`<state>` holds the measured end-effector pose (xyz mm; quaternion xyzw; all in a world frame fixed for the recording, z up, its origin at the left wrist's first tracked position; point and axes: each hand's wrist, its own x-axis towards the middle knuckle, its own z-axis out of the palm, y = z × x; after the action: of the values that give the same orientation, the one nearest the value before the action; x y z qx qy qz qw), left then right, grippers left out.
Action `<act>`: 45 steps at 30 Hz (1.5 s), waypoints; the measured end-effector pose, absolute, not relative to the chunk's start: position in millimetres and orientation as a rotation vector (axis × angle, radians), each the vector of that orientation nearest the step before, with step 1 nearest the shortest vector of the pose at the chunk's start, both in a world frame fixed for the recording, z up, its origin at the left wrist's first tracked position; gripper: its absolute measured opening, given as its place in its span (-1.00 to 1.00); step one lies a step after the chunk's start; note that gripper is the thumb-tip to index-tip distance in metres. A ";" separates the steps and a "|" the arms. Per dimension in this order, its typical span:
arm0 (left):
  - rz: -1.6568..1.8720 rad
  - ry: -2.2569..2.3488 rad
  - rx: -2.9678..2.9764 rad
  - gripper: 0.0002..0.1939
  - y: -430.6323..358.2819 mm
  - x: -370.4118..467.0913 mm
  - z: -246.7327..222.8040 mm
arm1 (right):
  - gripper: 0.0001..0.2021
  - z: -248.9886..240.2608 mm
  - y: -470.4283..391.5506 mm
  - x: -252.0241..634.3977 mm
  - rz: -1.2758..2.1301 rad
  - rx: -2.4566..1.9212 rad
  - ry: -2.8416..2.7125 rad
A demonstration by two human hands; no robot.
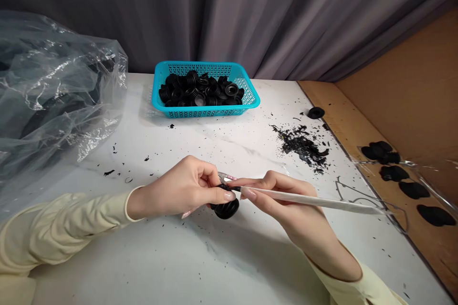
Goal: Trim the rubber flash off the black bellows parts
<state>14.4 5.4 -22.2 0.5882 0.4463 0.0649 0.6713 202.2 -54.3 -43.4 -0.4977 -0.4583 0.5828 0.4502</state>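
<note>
My left hand is closed on a black ribbed rubber bellows, whose ringed end shows below the fingertips. In my right hand a long, slim whitish strip-like tool is pinched between thumb and fingers. Its dark end meets the bellows at my left thumb; I cannot make out what kind of tool it is. Both hands are close together above the white table, and their fingers hide part of the bellows.
A blue perforated basket holds many black ribbed rubber parts. Black trimmings lie in a heap at right, near a single black ring-shaped part. Flat black pieces rest along the brown right edge. Clear plastic covers the left side.
</note>
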 end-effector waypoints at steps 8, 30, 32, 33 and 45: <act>0.118 1.023 1.336 -0.72 6.8 14.2 -24.0 | -0.78 -40.7 -54.7 200.7 1.443 -1.276 -1.123; 0.399 1.101 1.460 -0.71 21.3 4.7 -11.7 | -0.88 -45.5 -18.8 185.9 0.876 -1.118 -1.769; 0.412 1.109 1.485 -0.72 18.9 4.2 -6.7 | -0.89 -41.1 -13.2 186.2 0.835 -1.096 -1.769; 0.424 1.111 1.491 -0.73 17.5 4.0 -4.4 | -0.89 -37.7 -11.3 187.4 0.840 -1.079 -1.755; 0.471 1.121 1.472 -0.72 14.3 1.0 -4.1 | -0.69 -10.1 -8.2 204.4 1.545 -1.049 -1.273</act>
<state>1.0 14.3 -4.1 0.6291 0.4793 0.2012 0.5779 204.4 -8.2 -10.1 -0.4198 -0.5095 0.6182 0.4267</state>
